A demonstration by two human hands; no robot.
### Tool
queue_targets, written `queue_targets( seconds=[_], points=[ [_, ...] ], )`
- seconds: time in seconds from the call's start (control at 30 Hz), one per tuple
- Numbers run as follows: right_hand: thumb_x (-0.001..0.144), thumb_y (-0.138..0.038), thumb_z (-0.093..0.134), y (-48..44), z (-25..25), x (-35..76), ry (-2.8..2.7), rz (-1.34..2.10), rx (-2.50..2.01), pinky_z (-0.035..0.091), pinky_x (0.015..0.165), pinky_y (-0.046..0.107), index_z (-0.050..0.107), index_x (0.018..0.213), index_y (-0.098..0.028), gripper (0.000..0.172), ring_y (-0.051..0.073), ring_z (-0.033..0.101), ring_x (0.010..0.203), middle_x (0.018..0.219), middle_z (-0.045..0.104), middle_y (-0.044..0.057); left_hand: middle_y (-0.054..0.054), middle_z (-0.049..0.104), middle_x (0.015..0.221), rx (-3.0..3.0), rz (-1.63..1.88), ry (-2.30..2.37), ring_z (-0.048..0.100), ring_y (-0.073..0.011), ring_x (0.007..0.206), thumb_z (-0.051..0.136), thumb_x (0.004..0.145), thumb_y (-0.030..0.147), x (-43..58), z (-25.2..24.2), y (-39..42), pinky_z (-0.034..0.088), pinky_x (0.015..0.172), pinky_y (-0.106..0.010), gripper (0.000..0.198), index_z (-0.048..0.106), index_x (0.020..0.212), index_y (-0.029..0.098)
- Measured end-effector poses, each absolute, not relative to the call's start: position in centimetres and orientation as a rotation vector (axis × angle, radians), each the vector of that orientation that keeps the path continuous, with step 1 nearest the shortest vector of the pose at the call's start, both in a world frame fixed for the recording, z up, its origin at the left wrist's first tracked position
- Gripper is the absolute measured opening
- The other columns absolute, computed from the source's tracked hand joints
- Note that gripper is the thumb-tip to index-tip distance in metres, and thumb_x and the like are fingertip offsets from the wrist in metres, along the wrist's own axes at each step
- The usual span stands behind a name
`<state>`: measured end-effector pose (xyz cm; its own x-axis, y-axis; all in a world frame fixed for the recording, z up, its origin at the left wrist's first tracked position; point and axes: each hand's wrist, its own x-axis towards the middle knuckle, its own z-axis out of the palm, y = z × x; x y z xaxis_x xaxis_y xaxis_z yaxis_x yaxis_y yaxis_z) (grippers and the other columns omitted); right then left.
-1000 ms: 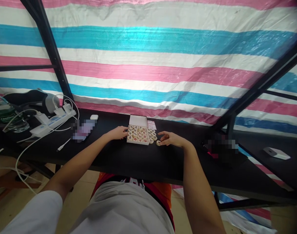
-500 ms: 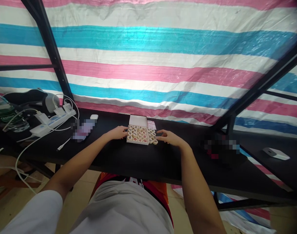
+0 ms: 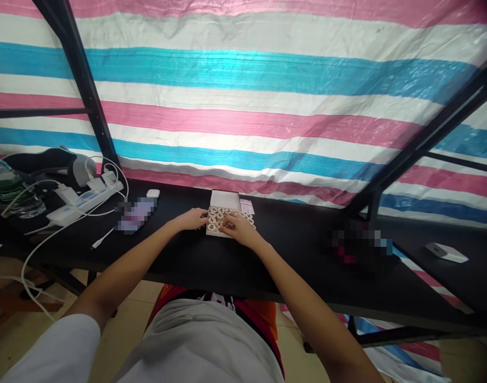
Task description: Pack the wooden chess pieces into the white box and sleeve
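Observation:
A small white box (image 3: 209, 232) of round xiangqi pieces (image 3: 212, 217) sits on the black table, its lid flap (image 3: 224, 199) raised at the back. The pieces are pale discs with black or red characters. My left hand (image 3: 193, 218) grips the box's left wall with its fingertips. Over the right half of the box is my right hand (image 3: 239, 229), fingers bent down and pinched together at a piece among the others. It hides much of that half. Loose xiangqi pieces (image 3: 249, 217) lie just right of the box, partly behind this hand.
A printed paper (image 3: 247, 206) lies behind the loose pieces. To the left are a blurred phone (image 3: 137, 215), a white case (image 3: 153, 193), a power strip (image 3: 85, 202) with cables and a water bottle (image 3: 15, 191). A blurred dark object (image 3: 358, 244) and a white device (image 3: 446, 252) are on the right.
My right hand has moved left, from beside the loose pieces to over the box, and its fingers have come together. My left hand stays at the box's left side.

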<state>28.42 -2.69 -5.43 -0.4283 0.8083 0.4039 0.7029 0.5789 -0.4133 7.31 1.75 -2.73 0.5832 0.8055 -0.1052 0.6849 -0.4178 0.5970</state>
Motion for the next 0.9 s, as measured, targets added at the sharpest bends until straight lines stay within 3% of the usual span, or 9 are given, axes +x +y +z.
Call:
queue_targets(
  seconds=[0.23,0.37,0.5,0.77,0.9],
  points=[
    [0.081,-0.029,0.056,-1.9,-4.8,31.0,-1.987,0.211,-1.175,0.044,0.079,0.03,0.062,0.086,-0.019,0.012,0.017,0.057,0.084,0.09,0.06,0.004,0.0,0.061,0.065,2.208,0.251,1.19,0.057,-0.0119,0.053,0.044,0.08,0.034,7.3,-2.7,1.8,0.042,0.048,-0.018,0.045,0.057,0.118,0.016],
    [0.077,-0.026,0.056,0.1,-5.9,36.6,-1.648,0.146,-1.482,0.046,0.078,0.031,0.062,0.092,-0.017,0.018,0.018,0.059,0.084,0.092,0.063,0.006,-0.001,0.063,0.068,2.187,0.231,1.204,0.058,-0.0123,0.055,0.044,0.08,0.035,7.2,-2.8,1.8,0.042,0.05,-0.019,0.05,0.053,0.125,0.016],
    [0.07,-0.018,0.061,1.6,-7.9,40.2,-1.718,0.247,-1.736,0.047,0.081,0.032,0.064,0.091,-0.018,0.021,0.017,0.061,0.083,0.089,0.064,0.005,-0.002,0.065,0.07,2.182,0.218,1.229,0.059,-0.0129,0.056,0.045,0.08,0.036,7.2,-2.8,2.0,0.043,0.051,-0.019,0.047,0.056,0.122,0.017],
    [0.071,-0.018,0.063,1.7,-8.2,39.1,-1.801,0.391,-1.644,0.048,0.086,0.031,0.064,0.097,-0.018,0.026,0.018,0.062,0.09,0.097,0.063,0.007,-0.002,0.067,0.075,2.225,0.209,1.242,0.06,-0.0133,0.058,0.045,0.08,0.034,7.3,-2.8,2.0,0.043,0.052,-0.02,0.047,0.056,0.123,0.017],
    [0.071,-0.021,0.064,1.4,-7.8,39.2,-1.768,0.427,-1.639,0.048,0.085,0.032,0.064,0.098,-0.018,0.027,0.018,0.063,0.09,0.1,0.063,0.007,-0.004,0.068,0.081,2.403,0.389,1.318,0.06,-0.0154,0.069,0.044,0.079,0.028,7.0,-1.9,1.5,0.04,0.059,-0.021,0.034,0.067,0.101,0.017]
  ],
)
